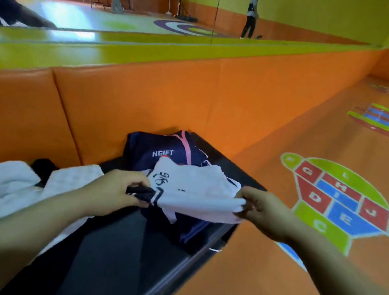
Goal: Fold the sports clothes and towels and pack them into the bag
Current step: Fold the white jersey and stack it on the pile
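Both hands hold a folded white sports shirt with black print and a dark trim (198, 189) above the far end of a long black flat surface (128, 249). The left hand (113, 191) grips the left end of the shirt, at the dark trim, with its fingers curled around the cloth. The right hand (263, 212) pinches the right edge between the thumb and the fingers.

Just behind the shirt stands a navy blue fabric bag with a pink stripe and white letters "NGIFT" (164, 148). It is bunched, and I cannot tell if it is open or what is inside. Under the shirt lies more navy cloth with pale stripes (191, 232); I cannot tell if it belongs to the bag.

On the left part of the surface lies a loose heap of white clothes with black marks (2, 188), beside it a white textured towel (74, 175), and between them a small black cloth (43, 166). Behind all is an orange padded wall (170, 96), and at right an orange floor with a painted letter game (342, 203).
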